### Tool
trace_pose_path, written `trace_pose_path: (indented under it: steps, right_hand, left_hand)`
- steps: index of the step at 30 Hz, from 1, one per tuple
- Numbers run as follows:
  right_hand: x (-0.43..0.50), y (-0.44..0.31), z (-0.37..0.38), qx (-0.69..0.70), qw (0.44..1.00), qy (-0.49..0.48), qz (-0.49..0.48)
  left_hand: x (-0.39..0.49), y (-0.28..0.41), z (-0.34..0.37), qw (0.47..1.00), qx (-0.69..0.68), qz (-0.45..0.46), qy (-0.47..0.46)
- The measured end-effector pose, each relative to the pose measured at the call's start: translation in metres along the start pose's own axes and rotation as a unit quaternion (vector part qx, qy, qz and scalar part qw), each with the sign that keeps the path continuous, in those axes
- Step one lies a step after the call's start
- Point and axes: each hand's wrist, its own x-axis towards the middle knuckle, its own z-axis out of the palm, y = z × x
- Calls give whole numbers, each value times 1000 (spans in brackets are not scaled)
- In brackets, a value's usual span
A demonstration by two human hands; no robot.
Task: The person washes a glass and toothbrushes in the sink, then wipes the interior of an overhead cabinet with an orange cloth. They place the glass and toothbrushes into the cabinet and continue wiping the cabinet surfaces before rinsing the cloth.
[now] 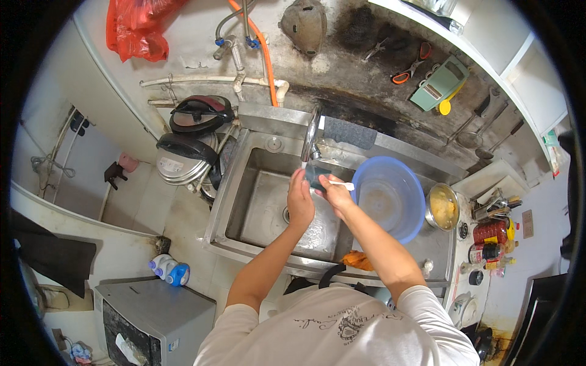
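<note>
Over the stainless steel sink point(270, 206), both hands are raised just under the chrome faucet point(311, 132). My right hand point(336, 194) grips a dark, partly see-through item point(317, 177), perhaps a cup or small container, and a white handle-like piece point(343, 185) sticks out beside its fingers. My left hand point(301, 197) is upright against the dark item's left side, fingers together; whether it grips the item is unclear. Water seems to run from the spout onto the fingers. To the right of my right hand stands a large blue plastic basin point(389, 196).
A steel bowl with yellow food point(442, 207) stands right of the basin. An orange cloth point(358, 260) lies at the sink's front edge. Pot lids point(187, 158) are stacked left of the sink. Scissors point(412, 64) and a green grater point(440, 83) hang on the wall behind.
</note>
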Motion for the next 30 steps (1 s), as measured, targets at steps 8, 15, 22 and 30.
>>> trace_pose_path:
  steps: [8,15,22,30]
  right_hand:
    - [11,0,-5,-263,954,-145,26]
    - [5,8,0,-408,890,-179,-95]
    - [-1,3,4,-22,990,-134,38]
    - [6,24,20,85,987,-21,138]
  left_hand:
    - [47,-11,-11,981,100,42,-161]
    - [107,-52,-14,883,-60,-172,-432]
    - [84,-64,-27,726,-478,-472,-145]
    - [39,-32,-1,963,186,194,-11]
